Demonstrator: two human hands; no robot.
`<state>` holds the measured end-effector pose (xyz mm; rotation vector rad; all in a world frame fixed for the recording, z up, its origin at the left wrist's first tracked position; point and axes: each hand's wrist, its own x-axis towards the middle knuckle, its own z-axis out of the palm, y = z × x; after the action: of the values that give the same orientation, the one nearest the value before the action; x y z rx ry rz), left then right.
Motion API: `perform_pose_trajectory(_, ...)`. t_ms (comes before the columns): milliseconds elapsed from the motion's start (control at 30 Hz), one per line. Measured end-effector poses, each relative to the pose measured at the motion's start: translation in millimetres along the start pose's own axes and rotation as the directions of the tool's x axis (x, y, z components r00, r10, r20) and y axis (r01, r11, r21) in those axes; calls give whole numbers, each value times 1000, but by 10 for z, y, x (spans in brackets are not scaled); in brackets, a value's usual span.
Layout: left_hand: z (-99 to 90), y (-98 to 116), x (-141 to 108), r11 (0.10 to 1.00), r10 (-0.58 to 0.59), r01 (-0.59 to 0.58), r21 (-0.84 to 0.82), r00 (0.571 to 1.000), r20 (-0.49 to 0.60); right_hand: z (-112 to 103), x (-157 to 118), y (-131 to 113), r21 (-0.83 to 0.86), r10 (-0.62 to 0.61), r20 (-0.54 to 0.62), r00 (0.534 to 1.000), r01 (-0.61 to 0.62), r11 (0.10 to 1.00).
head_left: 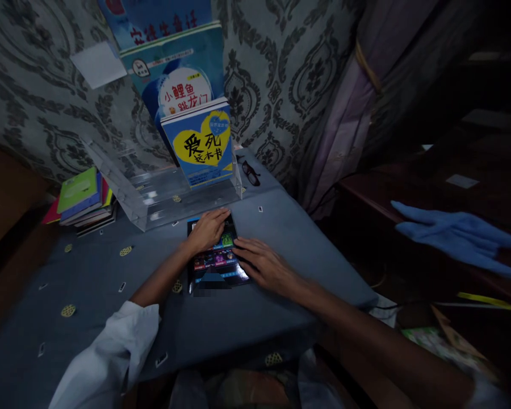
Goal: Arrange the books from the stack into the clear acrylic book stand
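A dark, glossy book [220, 272] with small colourful pictures on its cover lies flat on the grey-blue tablecloth. My left hand [208, 230] rests on its upper part, fingers stretched out toward the upper right. At the book's right edge lies my right hand [266, 264], its fingers extended and flat, with the tips touching the cover. Neither hand grips anything. Just behind the book stands a clear acrylic rack [170, 199]. In it a blue book with a yellow heart [206, 145] leans upright in front of a teal book [179, 68].
A stack of colourful books [83, 196] sits left of the rack. Dark glasses [251, 173] lie behind its right end. Off to the right, a blue glove [455, 233] rests on a dark red surface [375, 199]. A purple curtain [344, 108] hangs by the patterned wall.
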<state>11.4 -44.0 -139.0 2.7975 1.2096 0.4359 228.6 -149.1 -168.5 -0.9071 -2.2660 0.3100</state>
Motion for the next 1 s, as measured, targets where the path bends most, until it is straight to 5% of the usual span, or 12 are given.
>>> perform_pose_trajectory(367,-40,4,-18,997,64,-64,-48,998,12,14,-9,-9,-23,10,-8,1000,-10,1000)
perform_pose_trajectory(1000,-191,340,-274,981,175,-166,-101,980,91,-38,51,-28,-51,-2,42,999,5,999)
